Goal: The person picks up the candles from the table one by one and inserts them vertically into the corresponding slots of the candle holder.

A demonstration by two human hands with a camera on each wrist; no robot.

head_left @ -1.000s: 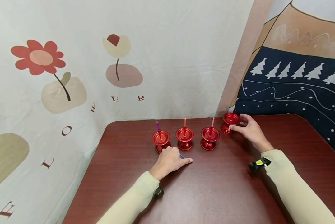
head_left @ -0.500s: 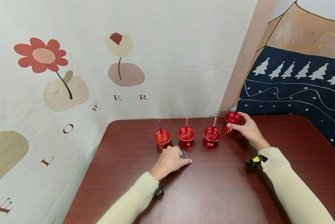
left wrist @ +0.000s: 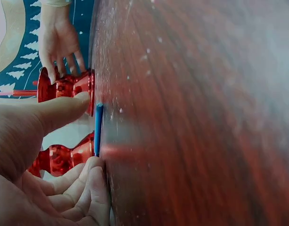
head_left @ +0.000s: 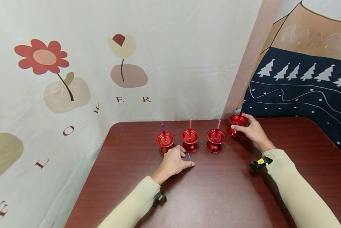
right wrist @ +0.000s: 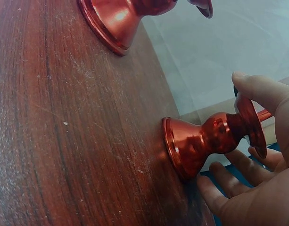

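My left hand rests low over the table around a thin blue candle that lies flat. In the left wrist view the thumb is raised near one end of the blue candle, and the fingertips are right at its other end. My right hand holds the far-right red metal candle holder. In the right wrist view the thumb is on the dish rim of this candle holder and the fingers curl behind its stem; its base is on the table. A short red tube rises from its dish.
Three matching holders stand in a row: one with a purple candle, one with an orange-pink candle and one with a pink candle. The brown wooden table meets a printed cloth backdrop at its back edge.
The blue candle, mostly hidden behind the left hand earlier, now shows more fully and points more towards the back. The left fingers have lifted slightly. The right hand has stayed at its holder.
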